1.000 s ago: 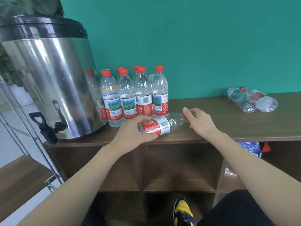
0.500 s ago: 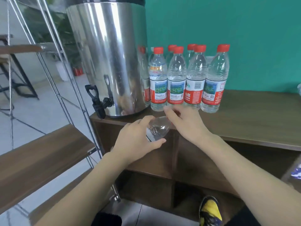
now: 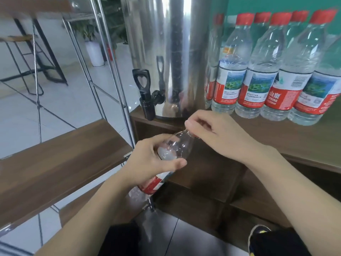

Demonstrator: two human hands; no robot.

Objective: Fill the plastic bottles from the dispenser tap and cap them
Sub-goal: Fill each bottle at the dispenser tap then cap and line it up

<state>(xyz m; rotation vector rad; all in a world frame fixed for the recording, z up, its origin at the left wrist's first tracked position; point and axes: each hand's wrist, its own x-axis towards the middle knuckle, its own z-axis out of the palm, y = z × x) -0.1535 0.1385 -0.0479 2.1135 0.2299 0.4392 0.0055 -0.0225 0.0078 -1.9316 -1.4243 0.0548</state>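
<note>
Plastic bottle [image 3: 176, 147] with a red label is tilted in the air, in front of the brown surface [image 3: 287, 137], with its neck pointing up and to the right. It looks clear inside, with no water to see. The left hand [image 3: 150, 162] is wrapped round the middle of the bottle, thumb across the front. The right hand [image 3: 215, 133] is at the top of the bottle, and its fingers are curled and pinch the red cap [image 3: 193, 135]. Only a thin bit of the cap shows under the fingers, so I cannot tell if it is on tight or loose.

Just above the hands stands the big shiny dispenser [image 3: 173, 52] on the left end of the surface. Its black tap [image 3: 147, 97] sticks out at the bottom, past the edge of the surface, and the tap handle stands upright. The bottle's neck is near the tap, lower and to the right, not touching it.

Beside the dispenser, a row of bottles [image 3: 267, 71] stands upright on the surface in front of a green wall. They have red caps and red labels, and they hold water. On the left is a metal rack with a brown shelf [image 3: 55, 159]. A black and yellow shoe [image 3: 258, 235] shows at the bottom right.
</note>
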